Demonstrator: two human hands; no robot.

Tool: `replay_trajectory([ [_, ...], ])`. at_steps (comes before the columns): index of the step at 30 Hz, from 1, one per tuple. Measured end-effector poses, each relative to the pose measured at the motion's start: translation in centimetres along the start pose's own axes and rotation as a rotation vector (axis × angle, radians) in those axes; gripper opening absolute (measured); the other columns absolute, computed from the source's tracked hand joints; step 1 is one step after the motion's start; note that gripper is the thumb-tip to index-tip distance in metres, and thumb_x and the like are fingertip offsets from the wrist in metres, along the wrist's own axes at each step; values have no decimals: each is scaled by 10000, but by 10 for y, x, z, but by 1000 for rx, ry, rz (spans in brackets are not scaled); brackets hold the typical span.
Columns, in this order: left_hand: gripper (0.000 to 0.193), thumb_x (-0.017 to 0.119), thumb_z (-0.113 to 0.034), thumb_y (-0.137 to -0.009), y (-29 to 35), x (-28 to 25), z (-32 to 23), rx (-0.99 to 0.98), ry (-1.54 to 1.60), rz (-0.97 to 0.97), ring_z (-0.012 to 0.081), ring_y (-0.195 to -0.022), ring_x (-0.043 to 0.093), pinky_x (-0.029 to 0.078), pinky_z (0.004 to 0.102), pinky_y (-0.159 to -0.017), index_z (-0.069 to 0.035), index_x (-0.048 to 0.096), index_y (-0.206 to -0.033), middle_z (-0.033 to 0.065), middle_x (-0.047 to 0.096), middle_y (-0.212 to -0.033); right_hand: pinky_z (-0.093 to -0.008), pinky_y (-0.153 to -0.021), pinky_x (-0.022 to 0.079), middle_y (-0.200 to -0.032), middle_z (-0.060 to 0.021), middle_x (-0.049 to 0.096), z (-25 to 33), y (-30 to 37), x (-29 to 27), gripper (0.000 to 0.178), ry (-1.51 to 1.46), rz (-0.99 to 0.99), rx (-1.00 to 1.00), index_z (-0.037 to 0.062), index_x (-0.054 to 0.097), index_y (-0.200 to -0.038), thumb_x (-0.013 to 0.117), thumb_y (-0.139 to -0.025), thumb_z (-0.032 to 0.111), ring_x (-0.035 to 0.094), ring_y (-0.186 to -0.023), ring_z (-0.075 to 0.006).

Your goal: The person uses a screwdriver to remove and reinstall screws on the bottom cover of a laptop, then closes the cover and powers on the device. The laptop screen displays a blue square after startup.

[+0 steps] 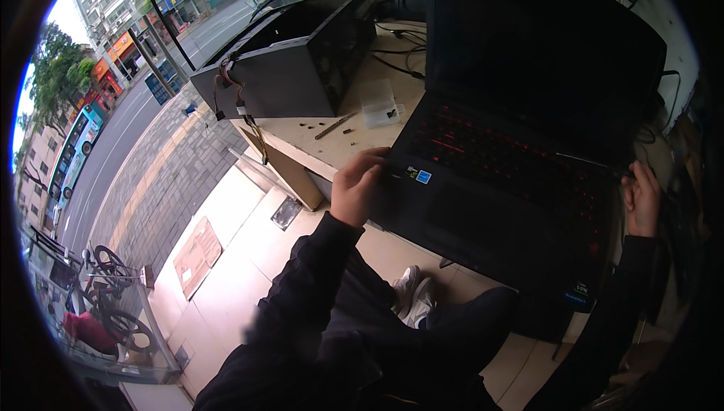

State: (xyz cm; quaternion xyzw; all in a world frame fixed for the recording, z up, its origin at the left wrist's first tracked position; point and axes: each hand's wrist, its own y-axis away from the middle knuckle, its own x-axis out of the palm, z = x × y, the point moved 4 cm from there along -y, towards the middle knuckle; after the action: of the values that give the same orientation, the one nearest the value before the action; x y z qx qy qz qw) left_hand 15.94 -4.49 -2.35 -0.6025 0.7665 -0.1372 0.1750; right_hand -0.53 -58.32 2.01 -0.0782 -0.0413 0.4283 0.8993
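A large black laptop (483, 207) stands opened up before me, its dark screen (543, 34) raised and its keys glowing red. My left hand (357, 185) grips the laptop's left front edge, fingers curled and thumb near the palm rest. At the laptop's right side, my right hand (642, 198) is closed around a screwdriver. Its thin metal shaft (584, 161) points left over the keyboard (490, 139); the handle is mostly hidden in my fingers.
Left of the laptop, a wooden desk (302, 143) bears a black computer case (286, 72) with loose cables (240, 102) hanging out. Near it are a clear plastic box (378, 105), a thin rod (335, 126) and small dark parts. A street shows beyond.
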Motion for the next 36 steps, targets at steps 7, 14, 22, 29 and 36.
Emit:
replay_trajectory([
  [7,182,538,-52,-910,2,-1,2,26,30,-43,221,-1088,614,453,316,-970,58,642,-1011,133,662,-1203,-189,-410,246,-729,-23,609,-3,-3,-4,234,-2,-10,5,75,608,-1028,565,-999,303,388,-452,-30],
  [14,117,639,-14,-878,-4,-65,22,24,-277,-385,129,-811,638,507,247,-729,16,652,-990,66,661,-998,-178,-413,248,-729,-16,614,-6,-5,-8,253,33,-45,-23,85,609,-1011,585,-984,335,393,-455,-21],
  [22,254,681,-111,-801,-53,-59,18,69,-831,-37,274,-786,660,532,356,-723,-21,704,-1038,130,662,-946,-189,-411,241,-694,-2,585,-4,-3,-5,260,11,-28,-6,82,613,-1038,572,-991,334,382,-452,-22],
  [29,129,617,-124,-817,-65,-57,30,199,-895,-14,353,-875,642,523,417,-789,-42,715,-799,166,663,-880,-193,-418,250,-748,-16,603,-7,-5,-7,266,-6,-20,2,66,614,-1085,560,-1001,312,404,-481,-23],
  [36,144,611,-139,-834,-65,-57,33,189,-915,-21,368,-862,640,522,436,-771,-20,683,-798,178,656,-875,-198,-423,255,-783,-21,615,-2,-2,-5,274,-18,-13,-2,60,613,-1107,562,-999,307,405,-483,-27],
])
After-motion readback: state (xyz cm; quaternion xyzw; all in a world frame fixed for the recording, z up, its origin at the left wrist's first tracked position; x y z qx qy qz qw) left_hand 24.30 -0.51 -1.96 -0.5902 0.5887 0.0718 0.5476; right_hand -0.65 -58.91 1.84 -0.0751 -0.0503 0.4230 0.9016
